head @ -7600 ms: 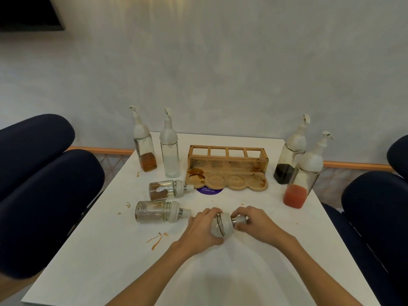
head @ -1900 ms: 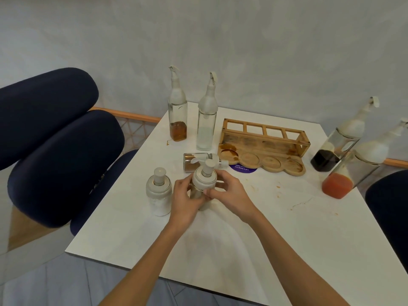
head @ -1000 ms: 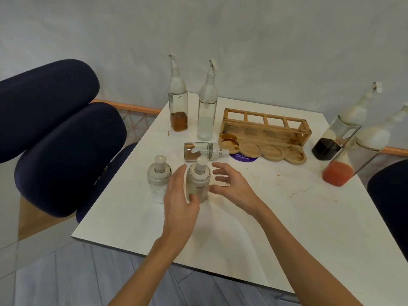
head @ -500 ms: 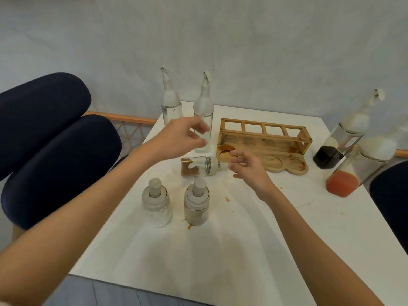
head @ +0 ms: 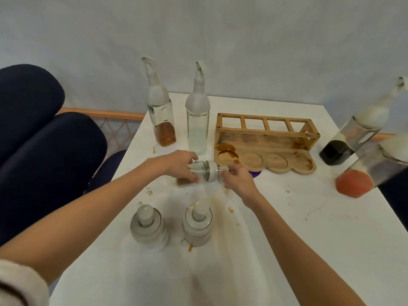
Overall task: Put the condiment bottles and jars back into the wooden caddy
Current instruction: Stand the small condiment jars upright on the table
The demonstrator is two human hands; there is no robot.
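A glass condiment jar (head: 199, 173) is held on its side just off the front left corner of the wooden caddy (head: 265, 142), the left hand (head: 176, 163) gripping its body, the right hand (head: 237, 180) pinching the lid's knob. A pale jar (head: 148, 226) and a stained jar (head: 197, 225) stand upright on the white table (head: 287, 239), well in front of the caddy.

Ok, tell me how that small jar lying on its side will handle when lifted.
The small jar is round glass lying flat, so it would probably roll if released. It holds little brown powder, so likely light. Smears on the table suggest it may be slippery.
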